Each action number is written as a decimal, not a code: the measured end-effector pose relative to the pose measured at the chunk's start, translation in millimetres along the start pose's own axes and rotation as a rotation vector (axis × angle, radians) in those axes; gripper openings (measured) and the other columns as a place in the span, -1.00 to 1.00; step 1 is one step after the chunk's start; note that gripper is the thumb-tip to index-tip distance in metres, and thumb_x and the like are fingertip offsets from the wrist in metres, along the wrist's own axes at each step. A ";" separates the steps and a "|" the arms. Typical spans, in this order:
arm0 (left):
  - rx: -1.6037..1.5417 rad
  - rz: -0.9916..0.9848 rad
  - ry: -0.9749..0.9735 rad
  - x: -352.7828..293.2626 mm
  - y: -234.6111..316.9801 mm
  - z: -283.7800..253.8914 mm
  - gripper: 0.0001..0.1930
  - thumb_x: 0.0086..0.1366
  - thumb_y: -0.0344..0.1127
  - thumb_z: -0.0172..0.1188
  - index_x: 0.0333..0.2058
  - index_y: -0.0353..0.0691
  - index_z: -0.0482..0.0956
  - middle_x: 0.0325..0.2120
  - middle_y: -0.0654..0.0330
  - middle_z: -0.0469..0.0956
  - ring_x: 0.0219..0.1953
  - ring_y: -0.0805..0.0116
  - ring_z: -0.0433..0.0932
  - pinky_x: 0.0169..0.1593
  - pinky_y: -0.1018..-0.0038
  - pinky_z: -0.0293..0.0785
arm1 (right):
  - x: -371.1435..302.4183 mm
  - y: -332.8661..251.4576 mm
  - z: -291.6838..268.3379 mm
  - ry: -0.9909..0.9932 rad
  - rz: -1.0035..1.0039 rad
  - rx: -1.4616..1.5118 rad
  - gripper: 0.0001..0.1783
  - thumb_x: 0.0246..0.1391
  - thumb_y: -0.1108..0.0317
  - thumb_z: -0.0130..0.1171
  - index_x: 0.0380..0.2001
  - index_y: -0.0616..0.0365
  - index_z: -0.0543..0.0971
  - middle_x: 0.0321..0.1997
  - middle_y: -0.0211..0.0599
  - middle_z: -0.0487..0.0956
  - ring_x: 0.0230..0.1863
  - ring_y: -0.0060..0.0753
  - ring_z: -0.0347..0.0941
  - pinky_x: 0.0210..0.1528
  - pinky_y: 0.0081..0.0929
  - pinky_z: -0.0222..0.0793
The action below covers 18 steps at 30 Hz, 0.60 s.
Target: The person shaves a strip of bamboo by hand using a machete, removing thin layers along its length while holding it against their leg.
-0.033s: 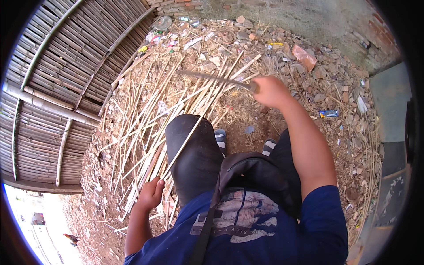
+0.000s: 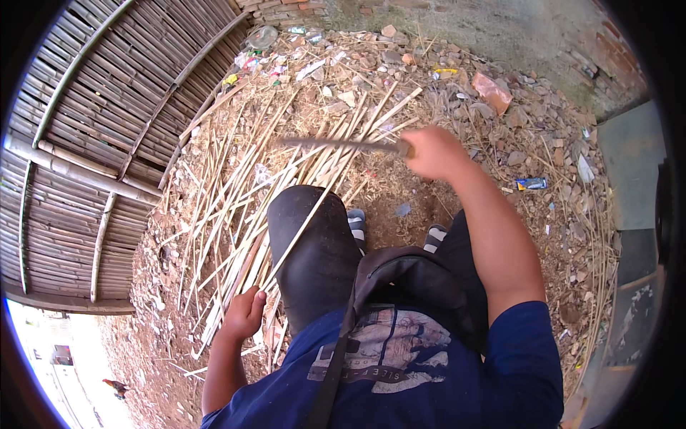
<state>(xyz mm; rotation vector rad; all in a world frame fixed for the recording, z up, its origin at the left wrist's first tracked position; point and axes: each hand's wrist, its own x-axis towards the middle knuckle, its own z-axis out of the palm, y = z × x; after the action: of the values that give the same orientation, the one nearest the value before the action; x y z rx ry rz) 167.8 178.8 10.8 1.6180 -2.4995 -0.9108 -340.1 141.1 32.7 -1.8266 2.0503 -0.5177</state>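
Observation:
My right hand [image 2: 436,152] is closed round the handle of a long dark-bladed knife [image 2: 336,144]. Its blade points left above the pile of split bamboo strips [image 2: 232,207]. My left hand [image 2: 245,314] is closed beside my left thigh, at the near end of one pale bamboo strip [image 2: 309,218]. That strip slants up across my dark-trousered thigh [image 2: 307,247], its far end rising near the blade. How the left fingers wrap it is partly hidden. The other strips lie loosely crossed on the ground, left of and beyond my knee.
A bamboo slat wall [image 2: 100,121] stands on the left, a worn masonry wall [image 2: 500,36] beyond. Rubble, a reddish brick piece [image 2: 493,93] and a blue wrapper [image 2: 532,184] litter the ground. Grey panels [image 2: 632,164] stand on the right. A chicken [image 2: 114,387] is at lower left.
The knife in my right hand has swung slightly down and left, its blade now nearly level. My left hand and the bamboo strip have hardly moved.

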 end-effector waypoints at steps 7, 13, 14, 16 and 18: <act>0.097 0.015 0.064 12.5 -8.8 4.3 -0.58 0.52 -0.04 -0.09 -0.36 -0.31 0.44 -0.57 -0.26 0.50 -0.41 -0.39 0.50 -0.31 -0.10 0.36 | 17.2 42.0 13.1 0.009 0.079 0.126 -0.65 -0.09 0.28 0.29 -0.21 0.23 0.67 -0.35 0.02 0.66 -0.32 -0.07 0.63 -0.24 -0.15 0.49; 0.114 -0.007 0.089 -1.3 -0.4 7.5 -0.64 0.51 -0.10 -0.09 -0.29 -0.31 0.44 -0.55 -0.28 0.51 -0.38 -0.41 0.50 -0.29 -0.13 0.36 | -5.2 -27.4 10.8 -0.072 -0.143 -0.057 -0.66 -0.12 0.36 0.26 -0.20 0.21 0.67 -0.37 0.02 0.65 -0.36 -0.09 0.62 -0.27 -0.19 0.48; 0.183 -0.025 0.104 -3.2 -4.7 7.3 -0.64 0.51 -0.09 -0.08 -0.31 -0.30 0.44 -0.55 -0.28 0.51 -0.39 -0.41 0.50 -0.31 -0.13 0.37 | -7.6 -29.6 13.4 -0.077 -0.237 -0.143 -0.66 -0.12 0.37 0.25 -0.19 0.21 0.67 -0.37 0.03 0.65 -0.37 -0.08 0.61 -0.28 -0.19 0.48; 0.153 -0.031 0.065 12.0 -15.0 10.5 -0.63 0.51 -0.07 -0.06 -0.33 -0.29 0.44 -0.56 -0.28 0.51 -0.40 -0.40 0.50 -0.33 -0.13 0.38 | 13.5 37.6 35.9 -0.029 0.137 0.174 -0.68 -0.08 0.35 0.21 -0.20 0.22 0.65 -0.33 0.04 0.65 -0.28 0.01 0.60 -0.19 -0.14 0.49; 0.136 0.032 0.108 11.6 -23.9 7.5 -0.63 0.52 -0.09 -0.12 -0.32 -0.28 0.47 -0.55 -0.20 0.52 -0.42 -0.30 0.55 -0.32 -0.02 0.43 | 27.4 79.3 9.1 0.140 0.283 0.224 -0.68 -0.04 0.33 0.17 -0.20 0.21 0.64 -0.28 0.04 0.65 -0.22 0.06 0.59 -0.11 -0.11 0.49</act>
<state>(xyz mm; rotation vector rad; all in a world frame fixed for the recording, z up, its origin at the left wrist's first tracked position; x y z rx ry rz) 179.7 165.6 -10.3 1.6115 -2.5547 -0.6453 -407.5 121.7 -14.2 -1.3809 2.1932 -0.7759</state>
